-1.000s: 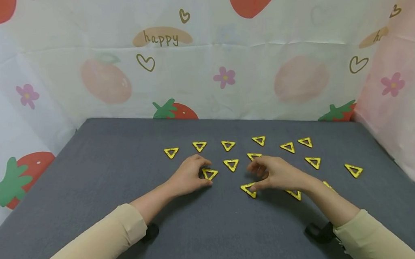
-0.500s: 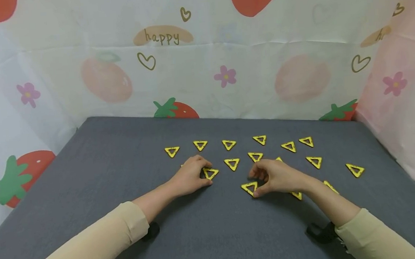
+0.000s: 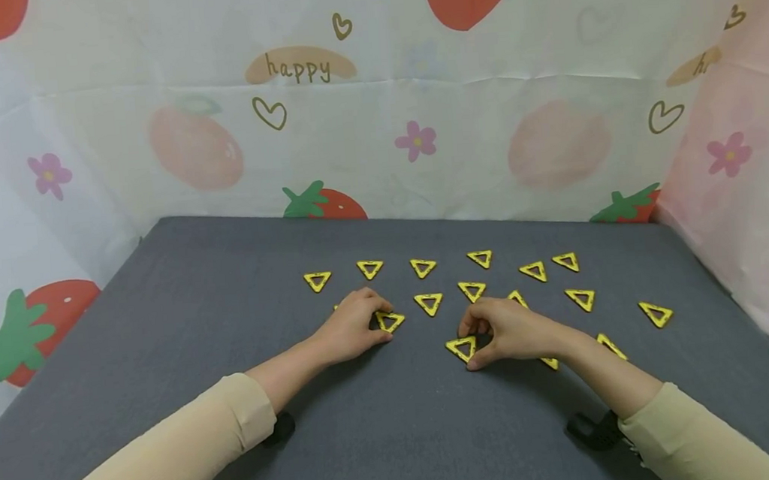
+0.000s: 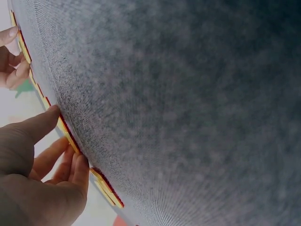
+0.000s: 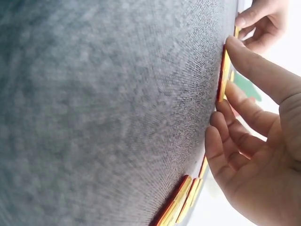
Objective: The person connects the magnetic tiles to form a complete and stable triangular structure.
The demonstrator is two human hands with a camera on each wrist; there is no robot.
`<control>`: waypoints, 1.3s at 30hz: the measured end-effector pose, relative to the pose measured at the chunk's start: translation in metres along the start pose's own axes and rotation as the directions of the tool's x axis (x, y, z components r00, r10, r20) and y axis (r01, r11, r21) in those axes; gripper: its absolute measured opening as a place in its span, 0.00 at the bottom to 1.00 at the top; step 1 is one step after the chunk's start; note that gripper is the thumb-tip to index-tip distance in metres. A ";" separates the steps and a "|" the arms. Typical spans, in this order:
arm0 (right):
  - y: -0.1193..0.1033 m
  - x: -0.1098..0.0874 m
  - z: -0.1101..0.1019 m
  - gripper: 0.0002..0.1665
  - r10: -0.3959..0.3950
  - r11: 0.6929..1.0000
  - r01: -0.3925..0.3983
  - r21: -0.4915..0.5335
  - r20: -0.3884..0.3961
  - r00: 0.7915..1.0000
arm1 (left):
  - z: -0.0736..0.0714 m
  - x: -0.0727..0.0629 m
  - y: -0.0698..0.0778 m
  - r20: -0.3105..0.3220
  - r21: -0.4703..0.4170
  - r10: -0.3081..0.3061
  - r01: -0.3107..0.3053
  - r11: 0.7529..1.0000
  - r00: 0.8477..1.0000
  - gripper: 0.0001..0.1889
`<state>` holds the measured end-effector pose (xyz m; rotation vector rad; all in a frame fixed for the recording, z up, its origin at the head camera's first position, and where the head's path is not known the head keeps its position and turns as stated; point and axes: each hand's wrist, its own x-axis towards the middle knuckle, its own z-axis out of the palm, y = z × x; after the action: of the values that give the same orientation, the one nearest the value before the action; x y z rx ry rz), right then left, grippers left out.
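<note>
Yellow triangles [image 3: 427,297] lay scattered across the dark grey surface [image 3: 374,452], most of them flat and apart from their neighbours, a spacing that probably left room for fingers to reach each one singly. Two of them were held near the middle. The left hand [image 3: 353,327] had its fingers partly closed, spread only as wide as the left triangle [image 3: 391,318] it pinched: its thumb [image 4: 51,114] met one end while the fingertips met the other. The right hand [image 3: 516,327] gripped the right triangle [image 3: 460,342] in much the same way, thumb [image 5: 235,44] against one corner and index finger against the opposite end, with the remaining fingers loosely bent beside it. Such thin pieces offered little depth to grasp, which likely explained the hold by the ends. Both pieces sat low, nearly level, with a gap between them; whether either quite touched the surface could not be told.
</note>
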<state>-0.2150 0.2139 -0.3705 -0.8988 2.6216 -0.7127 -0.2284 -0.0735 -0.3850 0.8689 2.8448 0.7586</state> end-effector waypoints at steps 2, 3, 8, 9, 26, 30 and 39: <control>0.000 0.000 0.000 0.25 0.003 1.000 -0.003 0.002 0.002 1.000 | 0.000 0.000 0.000 -0.001 -0.004 0.007 -0.007 1.000 1.000 0.20; 0.000 0.000 0.000 0.25 0.005 1.000 -0.005 0.002 0.003 1.000 | 0.000 0.000 0.000 -0.001 -0.005 0.011 -0.011 1.000 1.000 0.20; 0.000 0.001 0.000 0.24 0.005 1.000 -0.005 0.000 0.006 1.000 | 0.000 0.001 -0.002 0.002 -0.005 0.025 -0.025 1.000 1.000 0.20; 0.000 0.001 0.000 0.24 0.004 1.000 -0.004 0.000 0.006 1.000 | 0.000 0.001 -0.002 0.003 -0.005 0.027 -0.027 1.000 1.000 0.20; -0.002 0.002 0.000 0.24 0.008 1.000 -0.008 -0.009 0.007 1.000 | -0.005 -0.002 0.001 0.017 -0.031 0.043 -0.043 0.999 0.999 0.20; -0.003 0.003 0.000 0.24 0.016 1.000 -0.016 -0.015 0.010 1.000 | -0.006 -0.005 0.010 0.061 -0.076 0.113 -0.108 0.991 0.992 0.19; -0.004 0.003 0.000 0.23 0.028 0.999 -0.028 -0.023 0.010 1.000 | 0.003 -0.014 0.032 0.186 -0.103 0.274 -0.259 0.960 0.944 0.19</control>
<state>-0.2158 0.2094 -0.3688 -0.8682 2.6328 -0.6706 -0.1998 -0.0569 -0.3732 1.2586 2.5369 0.7533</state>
